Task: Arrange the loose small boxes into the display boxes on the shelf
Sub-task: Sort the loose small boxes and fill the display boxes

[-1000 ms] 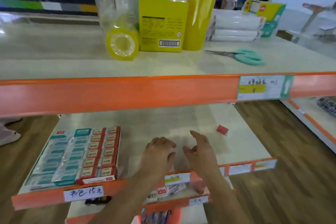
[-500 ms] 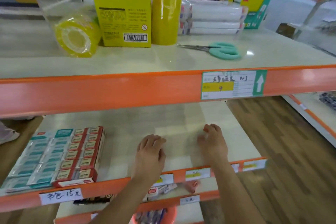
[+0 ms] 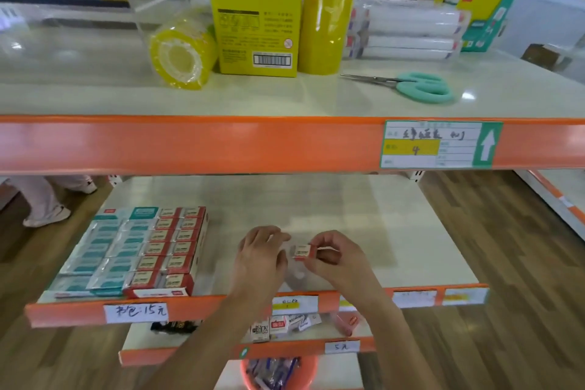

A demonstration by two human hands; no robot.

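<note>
I pinch one small red-and-white box (image 3: 303,252) between my right hand's (image 3: 335,258) thumb and fingertips, over the middle shelf (image 3: 411,247). My left hand (image 3: 259,258) hovers just beside it, fingers loosely curled and holding nothing. The box looks light, stiff and easily crushed, so I judge holding it by its short ends is best. To the left sit two display boxes (image 3: 172,250): one red, one teal. Several loose boxes (image 3: 278,326) lie below; I can't count them.
</note>
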